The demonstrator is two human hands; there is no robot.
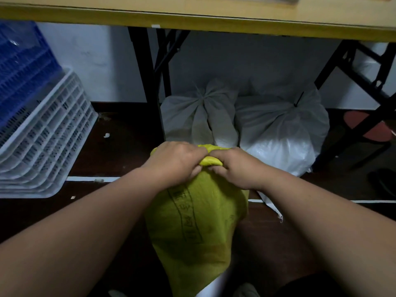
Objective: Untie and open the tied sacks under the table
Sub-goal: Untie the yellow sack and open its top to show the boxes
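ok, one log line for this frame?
left hand: grips yellow sack neck | right hand: grips same neck | two white sacks behind: tied

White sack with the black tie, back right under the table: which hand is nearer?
Right. The right hand grips the yellow sack's bunched neck just in front of the white sack; the left hand grips the same neck farther to the left.

Under the table edge point(214, 24), two tied white sacks point(201, 112) point(280, 129) filled the gap between the black table legs point(145, 82) point(351, 67). A yellow sack point(197, 221) blocked the way to them. Stacked crates point(42, 133) crowded the left; dark floor point(120, 146) between lay open
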